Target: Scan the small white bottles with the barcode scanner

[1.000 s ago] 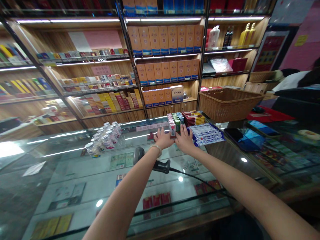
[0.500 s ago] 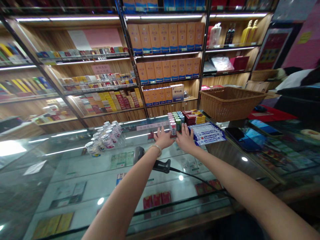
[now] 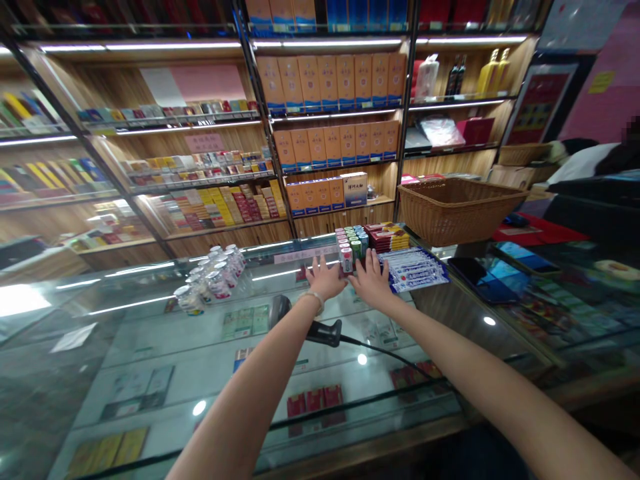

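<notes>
Our left hand [image 3: 326, 280] and right hand [image 3: 373, 283], fingers spread, flank the near end of the small packs [image 3: 355, 247] on the counter [image 3: 200, 357]; any grip we cannot tell. A shelved box [image 3: 355, 191] shows Chinese characters.

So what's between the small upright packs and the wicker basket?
In the head view, the red-and-yellow boxes lie between the small packs and the basket.

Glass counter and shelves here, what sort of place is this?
Likely a shop: a glass counter with packs inside, a handheld scanner on top, and shelves behind stocked with orange boxes.
</notes>
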{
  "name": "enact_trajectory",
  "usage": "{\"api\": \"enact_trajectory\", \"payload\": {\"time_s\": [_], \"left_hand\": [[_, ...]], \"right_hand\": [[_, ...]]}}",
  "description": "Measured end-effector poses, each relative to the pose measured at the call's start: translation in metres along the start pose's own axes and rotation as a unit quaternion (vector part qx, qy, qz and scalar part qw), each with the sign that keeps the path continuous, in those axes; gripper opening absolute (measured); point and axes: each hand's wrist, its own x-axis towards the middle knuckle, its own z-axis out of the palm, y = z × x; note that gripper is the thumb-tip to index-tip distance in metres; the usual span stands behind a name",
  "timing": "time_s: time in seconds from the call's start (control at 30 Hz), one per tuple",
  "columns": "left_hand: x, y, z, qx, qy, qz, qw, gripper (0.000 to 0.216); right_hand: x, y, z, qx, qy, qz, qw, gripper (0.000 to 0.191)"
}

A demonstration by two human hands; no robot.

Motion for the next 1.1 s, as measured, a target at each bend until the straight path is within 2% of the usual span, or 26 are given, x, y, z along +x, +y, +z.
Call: {"api": "enact_trajectory", "payload": {"time_s": [0.23,0.43,0.6,0.87,1.0,1.1], "left_hand": [[-0.009,-0.009,-0.003,0.036,0.013,0.007,0.999,0.082],[-0.019,-0.012,-0.011,0.036,0.018,0.005,0.999,0.081],[-0.022,-0.023,-0.026,0.027,0.063,0.008,0.998,0.073],[-0.046,-0.069,-0.062,0.018,0.202,0.028,0.979,0.048],[-0.066,-0.101,-0.069,0.013,0.252,0.024,0.967,0.046],[-0.083,-0.128,-0.068,0.038,0.292,0.047,0.954,0.046]], "right_hand": [[-0.001,0.0,0.005,-0.012,0.028,0.011,0.999,0.073],[0.0,0.003,0.01,-0.019,0.043,0.018,0.999,0.071],[-0.001,0.004,0.007,-0.023,0.102,-0.01,0.994,0.067],[-0.005,-0.019,-0.024,-0.035,0.195,-0.112,0.974,0.051],[-0.012,-0.04,-0.039,-0.033,0.221,-0.17,0.96,0.048],[-0.02,-0.054,-0.046,-0.044,0.221,-0.213,0.951,0.048]]}}
